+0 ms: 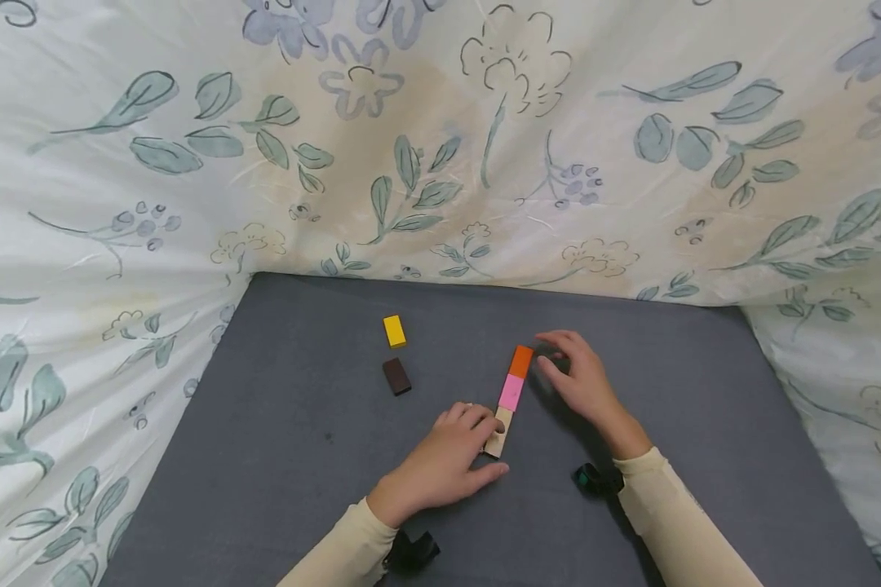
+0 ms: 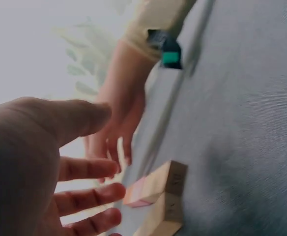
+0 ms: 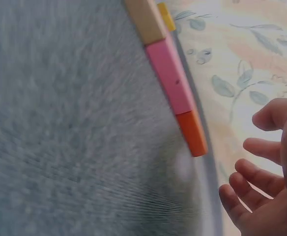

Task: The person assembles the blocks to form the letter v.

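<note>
On the grey surface, an orange block, a pink block and a wood block lie end to end in a slanting row; the left wrist view shows a second wood block against the first; small dark marks on their ends are too blurred to read; the left hand is over the wood end, fingers relaxed and slightly spread, thumb apart, and whether they touch the wood I cannot tell; the right hand is beside the orange end, empty, fingers loosely bent, thumb apart; a yellow block and a brown block lie near each other, left of the row; flowered cloth hangs behind.
</note>
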`<action>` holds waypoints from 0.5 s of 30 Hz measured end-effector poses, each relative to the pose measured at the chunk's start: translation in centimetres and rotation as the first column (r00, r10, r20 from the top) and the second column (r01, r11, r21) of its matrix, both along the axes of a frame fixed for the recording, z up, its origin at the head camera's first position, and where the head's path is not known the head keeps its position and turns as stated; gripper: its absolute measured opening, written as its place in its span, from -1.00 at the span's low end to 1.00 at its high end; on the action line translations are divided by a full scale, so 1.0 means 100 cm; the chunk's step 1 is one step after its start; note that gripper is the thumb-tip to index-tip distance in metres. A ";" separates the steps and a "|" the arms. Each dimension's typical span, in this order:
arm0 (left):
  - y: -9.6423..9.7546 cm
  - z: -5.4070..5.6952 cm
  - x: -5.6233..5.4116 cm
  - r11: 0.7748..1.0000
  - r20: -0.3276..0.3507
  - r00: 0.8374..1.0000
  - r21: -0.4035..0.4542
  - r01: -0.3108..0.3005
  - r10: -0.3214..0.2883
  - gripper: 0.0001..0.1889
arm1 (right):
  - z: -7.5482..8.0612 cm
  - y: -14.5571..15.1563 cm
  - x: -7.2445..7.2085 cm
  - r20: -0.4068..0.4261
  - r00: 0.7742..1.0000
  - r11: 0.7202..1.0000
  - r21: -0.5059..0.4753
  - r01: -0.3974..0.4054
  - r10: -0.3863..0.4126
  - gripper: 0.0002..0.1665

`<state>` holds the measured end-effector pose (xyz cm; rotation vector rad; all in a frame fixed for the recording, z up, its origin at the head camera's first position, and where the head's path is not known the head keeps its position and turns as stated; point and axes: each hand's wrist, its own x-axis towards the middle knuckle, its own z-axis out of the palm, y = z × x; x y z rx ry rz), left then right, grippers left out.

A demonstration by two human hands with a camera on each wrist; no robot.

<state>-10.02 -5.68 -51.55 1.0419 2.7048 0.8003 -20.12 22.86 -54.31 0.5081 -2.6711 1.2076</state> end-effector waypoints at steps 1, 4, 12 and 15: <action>-0.003 0.001 -0.001 1.000 0.004 1.000 0.025 -0.014 0.014 -0.52 | 0.002 0.001 0.003 -0.010 1.000 1.000 0.002 0.002 -0.002 -0.55; -0.019 0.004 -0.005 0.992 0.028 0.997 0.107 -0.069 0.066 -0.52 | 0.008 0.002 0.011 -0.021 1.000 1.000 0.014 -0.001 0.001 -0.54; -0.070 0.003 -0.019 0.938 0.022 0.957 0.193 -0.288 0.289 -0.25 | 0.016 0.007 0.032 -0.020 1.000 0.999 0.050 0.000 0.001 -0.47; -0.087 0.002 -0.025 0.914 0.007 0.933 0.196 -0.355 0.360 -0.18 | 0.021 0.007 0.041 -0.027 1.000 0.997 0.078 -0.012 0.014 -0.47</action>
